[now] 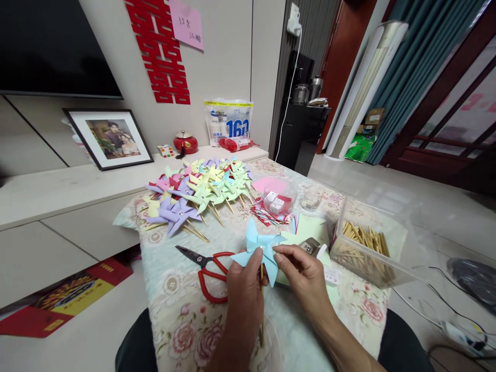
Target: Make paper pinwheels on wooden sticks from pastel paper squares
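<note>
A light blue paper pinwheel (252, 236) on a thin yellowish stick (263, 323) is held up over the near part of the table. My left hand (243, 292) grips it from below, thumb pressed by its centre and fingers behind. At the pinwheel's right side, the thumb and forefinger of my right hand (304, 274) pinch a blade's edge. Red-handled scissors (200, 260) lie with blades parted, partly behind my left hand. Under my right hand are pale green paper sheets (310, 227) and a small opened box (330, 275).
Finished-looking pinwheels (205, 186) in several colours are heaped at the back left. A clear plastic bin (360, 258) of short sticks stands at the right. Behind the sheets sit red packets (277, 203) and a round clear container (310, 200). A framed photo (110, 138) stands on the cabinet.
</note>
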`<state>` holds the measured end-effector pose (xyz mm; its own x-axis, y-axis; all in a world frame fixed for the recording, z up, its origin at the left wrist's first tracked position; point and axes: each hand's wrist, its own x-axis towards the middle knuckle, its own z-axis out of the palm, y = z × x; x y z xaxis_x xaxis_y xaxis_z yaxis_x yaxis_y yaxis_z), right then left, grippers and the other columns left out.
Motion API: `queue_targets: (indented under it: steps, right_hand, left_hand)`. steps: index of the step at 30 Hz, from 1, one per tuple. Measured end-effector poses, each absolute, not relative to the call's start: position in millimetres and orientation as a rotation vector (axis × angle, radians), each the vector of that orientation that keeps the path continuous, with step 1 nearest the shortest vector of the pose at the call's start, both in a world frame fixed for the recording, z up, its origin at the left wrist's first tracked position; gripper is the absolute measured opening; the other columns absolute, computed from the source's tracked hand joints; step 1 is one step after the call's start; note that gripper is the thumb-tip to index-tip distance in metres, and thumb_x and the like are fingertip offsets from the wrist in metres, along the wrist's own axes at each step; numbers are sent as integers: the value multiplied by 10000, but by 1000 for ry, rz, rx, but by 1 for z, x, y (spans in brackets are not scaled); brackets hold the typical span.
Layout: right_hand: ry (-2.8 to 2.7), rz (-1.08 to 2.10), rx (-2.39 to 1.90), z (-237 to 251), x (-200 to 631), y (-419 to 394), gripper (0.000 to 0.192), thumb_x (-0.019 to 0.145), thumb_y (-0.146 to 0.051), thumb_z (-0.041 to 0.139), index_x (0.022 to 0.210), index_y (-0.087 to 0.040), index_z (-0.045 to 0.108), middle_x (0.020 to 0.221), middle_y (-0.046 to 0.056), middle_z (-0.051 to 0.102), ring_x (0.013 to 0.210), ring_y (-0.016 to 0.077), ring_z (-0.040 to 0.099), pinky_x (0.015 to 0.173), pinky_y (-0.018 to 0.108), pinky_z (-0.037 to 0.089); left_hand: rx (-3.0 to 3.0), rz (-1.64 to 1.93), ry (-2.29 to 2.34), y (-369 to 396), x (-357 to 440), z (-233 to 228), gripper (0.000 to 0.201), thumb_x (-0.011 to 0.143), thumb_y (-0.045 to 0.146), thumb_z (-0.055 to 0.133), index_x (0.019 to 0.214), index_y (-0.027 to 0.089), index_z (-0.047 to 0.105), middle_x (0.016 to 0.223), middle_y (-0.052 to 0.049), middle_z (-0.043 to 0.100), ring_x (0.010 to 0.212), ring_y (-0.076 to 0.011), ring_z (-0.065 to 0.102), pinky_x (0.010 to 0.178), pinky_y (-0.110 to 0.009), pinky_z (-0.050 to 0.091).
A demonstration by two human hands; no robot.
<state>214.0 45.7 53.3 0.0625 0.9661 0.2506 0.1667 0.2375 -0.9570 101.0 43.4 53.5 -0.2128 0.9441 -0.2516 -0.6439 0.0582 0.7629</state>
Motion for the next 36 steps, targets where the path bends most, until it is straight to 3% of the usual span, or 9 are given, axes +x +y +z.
queue_targets:
  steps: [10, 17, 22, 26, 29, 32, 34, 36]
  right_hand:
    - [-1369, 887, -1167, 54, 213, 45, 145, 867, -349, 701, 916, -236, 777, 821, 37, 727, 739, 184, 627, 692, 296, 476]
    - [-1334, 1406, -1212, 57, 226, 49, 265, 786, -426, 737, 770, -167, 684, 654, 7, 647, 461, 101, 538, 440, 215, 394]
    - [-1541, 1875, -1235, 43, 225, 38, 294, 751, -427, 765, 814, -153, 680, 581, -38, 594, 417, 77, 539, 403, 174, 424]
    - [-1501, 2019, -1176, 30, 216, 28, 321, 716, -429, 788, 738, -160, 614, 569, -42, 604, 404, 67, 545, 385, 151, 427]
    - [-1456, 2004, -1125, 26, 215, 26, 353, 729, -461, 779, 733, -165, 587, 553, -42, 608, 402, 71, 552, 389, 152, 437]
    - [-1422, 1918, -1150, 26, 219, 28, 372, 740, -477, 771, 712, -162, 574, 535, -38, 609, 403, 74, 549, 386, 155, 426]
    - [-1414, 1861, -1181, 28, 222, 30, 380, 735, -474, 779, 693, -157, 572, 512, -37, 597, 402, 77, 545, 384, 157, 414]
    - [-1411, 1845, -1199, 28, 225, 30, 387, 723, -474, 790, 692, -152, 577, 507, -31, 595, 406, 84, 548, 387, 165, 417]
  left_hand:
    - [383, 1538, 896, 43, 102, 53, 277, 690, 327, 791, 663, 196, 549, 553, 69, 482, 478, -87, 397, 460, -224, 318]
    - [148, 1589, 745, 54, 90, 62, 248, 699, 355, 740, 802, 171, 610, 662, 24, 639, 542, -116, 562, 484, -230, 404]
    - [36, 1672, 720, 54, 89, 66, 183, 715, 293, 723, 742, 180, 581, 627, 44, 624, 547, -97, 584, 512, -199, 446]
    - [84, 1623, 679, 51, 94, 66, 136, 754, 275, 702, 802, 168, 632, 724, -3, 682, 686, -134, 651, 631, -228, 510]
    - [161, 1532, 687, 49, 97, 64, 244, 796, 361, 666, 904, 143, 652, 851, -68, 712, 764, -176, 667, 706, -289, 537]
    - [307, 1516, 835, 49, 95, 58, 452, 849, 489, 586, 1137, 142, 609, 1053, -129, 690, 892, -225, 671, 735, -340, 545]
    - [524, 1622, 1046, 51, 92, 49, 551, 840, 466, 609, 1309, 194, 512, 1207, -138, 630, 990, -237, 652, 754, -347, 544]
    - [823, 1751, 1246, 53, 88, 38, 633, 774, 366, 700, 1348, 236, 468, 1303, -140, 564, 1042, -238, 628, 782, -353, 544]
